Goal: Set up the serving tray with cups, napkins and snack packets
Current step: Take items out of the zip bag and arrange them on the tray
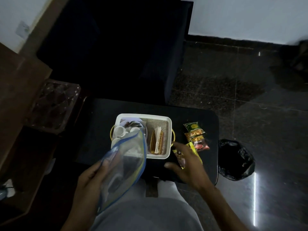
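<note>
- Head view, and it's dim: the white tray (168,130) sits mid-frame on the dark bench (100,130), cups (120,131) at its left end, napkins (158,140) in a gold holder (154,144) at its right.
- Left hand (93,182), lower centre, is clenched on a clear zip bag (123,165), and the bag's top hangs over the tray's left half, right above the cups. Risk one, as I judge it: a swing of that bag clips a cup and tips it.
- Right hand (186,164), just right of the tray, is grasping a yellow-edged packet (180,160), fingers spread, forefinger near the tray's lower right corner. The grip looks loose from here, so the packet could slip onto the bench.
- Two more packets (196,135) lie on the bench right of the tray, touching each other, not yet loaded.
- Risk two: free space in the tray looks tight, so a packet pushed in could knock the napkins askew.
- A black bin bag (236,160) sits on the floor at right, below the bench edge; a packet nudged off that side could drop near it.
</note>
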Action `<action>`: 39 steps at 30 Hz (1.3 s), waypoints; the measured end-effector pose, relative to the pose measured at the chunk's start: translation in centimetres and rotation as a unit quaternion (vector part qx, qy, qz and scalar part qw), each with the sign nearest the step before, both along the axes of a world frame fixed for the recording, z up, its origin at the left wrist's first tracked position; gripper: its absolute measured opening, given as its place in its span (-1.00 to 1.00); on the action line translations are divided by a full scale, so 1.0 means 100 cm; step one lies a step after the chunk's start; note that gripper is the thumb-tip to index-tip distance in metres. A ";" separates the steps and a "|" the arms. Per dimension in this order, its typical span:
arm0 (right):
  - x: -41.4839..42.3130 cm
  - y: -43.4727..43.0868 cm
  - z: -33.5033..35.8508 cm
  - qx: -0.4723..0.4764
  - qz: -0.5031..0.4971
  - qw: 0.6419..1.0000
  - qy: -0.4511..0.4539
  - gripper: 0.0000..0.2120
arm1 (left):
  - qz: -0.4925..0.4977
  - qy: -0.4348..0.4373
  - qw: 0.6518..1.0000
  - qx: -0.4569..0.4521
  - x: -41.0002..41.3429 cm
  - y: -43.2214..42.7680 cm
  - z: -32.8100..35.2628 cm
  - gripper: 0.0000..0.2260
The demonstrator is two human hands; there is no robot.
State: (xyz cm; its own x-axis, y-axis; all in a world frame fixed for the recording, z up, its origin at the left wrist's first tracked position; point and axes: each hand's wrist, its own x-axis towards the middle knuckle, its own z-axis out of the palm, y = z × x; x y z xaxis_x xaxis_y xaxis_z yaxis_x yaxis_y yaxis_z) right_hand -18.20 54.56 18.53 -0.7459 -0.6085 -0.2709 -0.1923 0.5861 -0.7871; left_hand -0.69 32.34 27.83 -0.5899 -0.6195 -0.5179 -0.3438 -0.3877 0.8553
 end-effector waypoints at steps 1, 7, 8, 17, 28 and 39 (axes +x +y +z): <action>0.014 -0.010 0.015 -0.053 0.051 0.996 -0.043 -0.08 | -0.021 0.013 1.000 0.010 -0.007 0.007 0.005 -0.56; 0.077 -0.073 0.055 -0.212 0.055 0.973 -0.071 -0.16 | -0.117 0.040 0.992 0.020 -0.034 0.033 0.026 -0.75; 0.079 -0.080 0.058 -0.224 0.015 0.973 -0.043 -0.28 | -0.148 0.040 0.988 -0.025 -0.035 0.030 0.028 -0.77; 0.068 -0.116 0.095 -0.348 -0.350 0.870 0.017 -0.88 | -0.092 0.027 0.990 -0.103 -0.002 -0.007 0.026 -0.47; 0.131 -0.136 0.073 -0.196 -0.175 0.959 -0.104 -0.86 | -0.176 0.109 0.977 -0.057 -0.006 -0.041 0.000 -0.52; 0.128 -0.109 0.079 -0.093 -0.152 0.984 0.018 -0.41 | -0.049 0.090 0.980 -0.168 -0.040 -0.005 -0.014 -0.67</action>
